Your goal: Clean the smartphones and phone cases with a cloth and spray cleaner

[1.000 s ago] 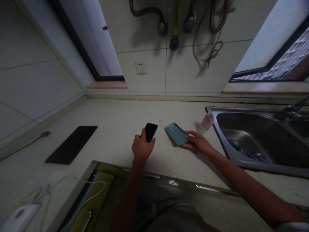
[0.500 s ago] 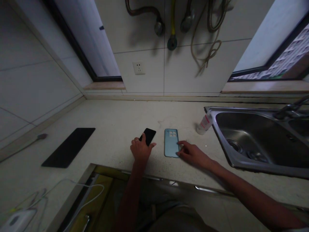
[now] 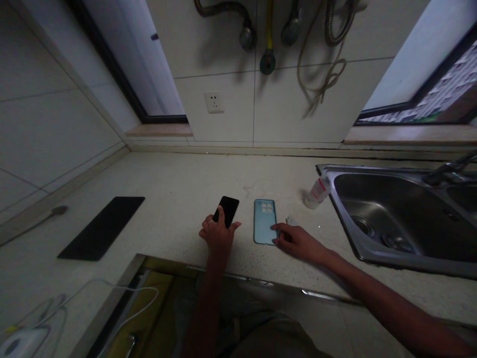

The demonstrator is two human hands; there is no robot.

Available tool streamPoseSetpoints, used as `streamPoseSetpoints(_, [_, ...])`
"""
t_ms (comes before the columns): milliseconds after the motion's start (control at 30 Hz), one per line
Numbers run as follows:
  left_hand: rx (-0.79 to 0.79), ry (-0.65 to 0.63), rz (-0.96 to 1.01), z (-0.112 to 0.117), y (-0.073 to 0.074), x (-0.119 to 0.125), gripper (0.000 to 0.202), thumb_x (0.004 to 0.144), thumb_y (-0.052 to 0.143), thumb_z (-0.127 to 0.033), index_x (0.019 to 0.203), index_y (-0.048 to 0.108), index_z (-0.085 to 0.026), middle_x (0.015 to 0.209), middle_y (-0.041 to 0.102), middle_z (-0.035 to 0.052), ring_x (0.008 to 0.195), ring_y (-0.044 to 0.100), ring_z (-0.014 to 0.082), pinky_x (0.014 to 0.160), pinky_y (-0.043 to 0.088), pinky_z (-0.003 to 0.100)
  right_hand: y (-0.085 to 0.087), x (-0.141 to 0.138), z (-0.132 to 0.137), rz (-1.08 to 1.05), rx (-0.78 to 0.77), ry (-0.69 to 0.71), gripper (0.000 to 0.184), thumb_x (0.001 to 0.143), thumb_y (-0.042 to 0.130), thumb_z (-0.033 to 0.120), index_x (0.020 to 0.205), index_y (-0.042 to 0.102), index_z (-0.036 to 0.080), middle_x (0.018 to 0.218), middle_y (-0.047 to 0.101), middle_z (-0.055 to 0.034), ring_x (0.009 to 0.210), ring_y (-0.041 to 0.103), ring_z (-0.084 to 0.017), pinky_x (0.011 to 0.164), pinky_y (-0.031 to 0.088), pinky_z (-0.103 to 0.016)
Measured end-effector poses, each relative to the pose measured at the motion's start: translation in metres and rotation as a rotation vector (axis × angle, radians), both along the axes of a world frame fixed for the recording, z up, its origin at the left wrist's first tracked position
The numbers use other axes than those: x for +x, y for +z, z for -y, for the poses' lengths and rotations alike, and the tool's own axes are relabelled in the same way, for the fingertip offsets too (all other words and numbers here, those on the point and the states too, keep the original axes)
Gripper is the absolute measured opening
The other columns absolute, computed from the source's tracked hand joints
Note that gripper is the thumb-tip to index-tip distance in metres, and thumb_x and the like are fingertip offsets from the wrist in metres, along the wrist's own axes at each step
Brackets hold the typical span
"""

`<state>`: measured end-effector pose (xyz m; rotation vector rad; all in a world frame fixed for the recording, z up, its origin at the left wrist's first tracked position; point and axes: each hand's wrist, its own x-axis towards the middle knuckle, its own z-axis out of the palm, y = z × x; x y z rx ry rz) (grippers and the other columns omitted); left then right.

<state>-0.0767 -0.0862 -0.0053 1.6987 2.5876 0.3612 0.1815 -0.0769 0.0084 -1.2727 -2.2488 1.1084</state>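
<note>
1. Left hand (image 3: pixel 218 234) grips a black phone (image 3: pixel 226 209) near the countertop's (image 3: pixel 167 189) front edge.
2. Right hand (image 3: pixel 298 241), fingers loose and not gripping, touches the teal phone case (image 3: pixel 264 221) lying flat just beside the phone, toward the sink (image 3: pixel 391 214).

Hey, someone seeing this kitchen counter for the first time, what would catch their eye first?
Mid-counter, the left hand holds a black slab-shaped smartphone over the pale speckled countertop. The right hand rests its fingertips on a teal rectangular phone case lying flat just beside it. To the right is a stainless steel sink, with a small white plastic bottle lying at its left rim.
</note>
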Motion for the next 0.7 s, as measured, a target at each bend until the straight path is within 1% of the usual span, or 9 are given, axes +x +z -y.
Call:
streamPoseSetpoints(167, [0.003,-0.035,-0.05,0.001,-0.003,0.0,0.071,0.091,0.056,-0.062,0.152,0.046,-0.027,0.134,0.052,0.0245,0.119,0.048,0.0389,0.092,0.039,0.052,-0.004,0.002,-0.002,-0.016,-0.036,0.024,0.043,0.092,0.054,0.04,0.123,0.063,0.011,0.074,0.063,-0.0023,0.063,0.055,-0.015,0.06,0.04,-0.027])
streamPoseSetpoints(267, [0.006,-0.04,-0.09,0.003,-0.003,0.001,0.069,0.093,0.054,-0.06,0.152,0.047,-0.026,0.132,0.053,0.0249,0.117,0.05,0.0381,0.09,0.039,0.05,-0.003,0.004,-0.002,-0.038,-0.064,0.061,0.046,0.092,0.055,0.041,0.124,0.062,0.01,0.075,0.063,-0.0025,0.064,0.055,-0.015,0.061,0.041,-0.027])
streamPoseSetpoints(367, [0.022,-0.057,-0.135,0.004,-0.004,0.002,0.066,0.095,0.051,-0.058,0.151,0.048,-0.024,0.129,0.055,0.0247,0.114,0.052,0.0369,0.089,0.039,0.049,0.005,0.008,-0.002,-0.074,-0.081,0.096,0.047,0.093,0.054,0.042,0.127,0.061,0.011,0.075,0.062,-0.0014,0.064,0.054,-0.014,0.06,0.041,-0.026])
streamPoseSetpoints(433, [0.03,-0.067,-0.155,0.005,-0.005,0.002,0.064,0.096,0.049,-0.057,0.15,0.049,-0.023,0.128,0.056,0.0247,0.112,0.052,0.0365,0.089,0.04,0.048,0.013,0.013,-0.004,-0.12,-0.048,0.078,0.044,0.094,0.054,0.042,0.126,0.062,0.014,0.072,0.059,0.0005,0.063,0.052,-0.013,0.06,0.041,-0.026])
streamPoseSetpoints(500, [0.036,-0.067,-0.17,0.005,-0.006,0.001,0.063,0.097,0.048,-0.056,0.15,0.049,-0.021,0.127,0.056,0.025,0.112,0.052,0.0366,0.089,0.039,0.047,0.023,0.023,-0.009,-0.191,0.012,-0.003,0.042,0.093,0.056,0.043,0.123,0.064,0.016,0.07,0.056,0.0021,0.06,0.05,-0.012,0.058,0.04,-0.025])
streamPoseSetpoints(567, [0.038,-0.071,-0.179,0.005,-0.008,0.0,0.065,0.096,0.048,-0.057,0.15,0.049,-0.021,0.127,0.056,0.0246,0.112,0.052,0.0369,0.088,0.039,0.047,0.033,0.035,-0.014,-0.288,0.072,-0.139,0.04,0.09,0.059,0.045,0.118,0.066,0.018,0.068,0.054,0.0027,0.058,0.048,-0.012,0.055,0.04,-0.025])
streamPoseSetpoints(633, [0.045,-0.074,-0.184,0.005,-0.01,-0.001,0.063,0.097,0.047,-0.057,0.149,0.05,-0.021,0.128,0.056,0.0244,0.113,0.051,0.0369,0.088,0.039,0.047,0.042,0.048,-0.02,-0.398,0.138,-0.326,0.038,0.087,0.061,0.046,0.114,0.067,0.019,0.069,0.055,0.0022,0.057,0.049,-0.012,0.053,0.041,-0.025])
streamPoseSetpoints(700, [0.053,-0.08,-0.185,0.005,-0.011,-0.001,0.061,0.098,0.046,-0.056,0.148,0.052,-0.021,0.128,0.056,0.024,0.113,0.051,0.0366,0.089,0.039,0.048,0.049,0.062,-0.027,-0.495,0.232,-0.552,0.036,0.084,0.065,0.045,0.11,0.068,0.02,0.069,0.056,0.0021,0.055,0.048,-0.011,0.05,0.04,-0.024])
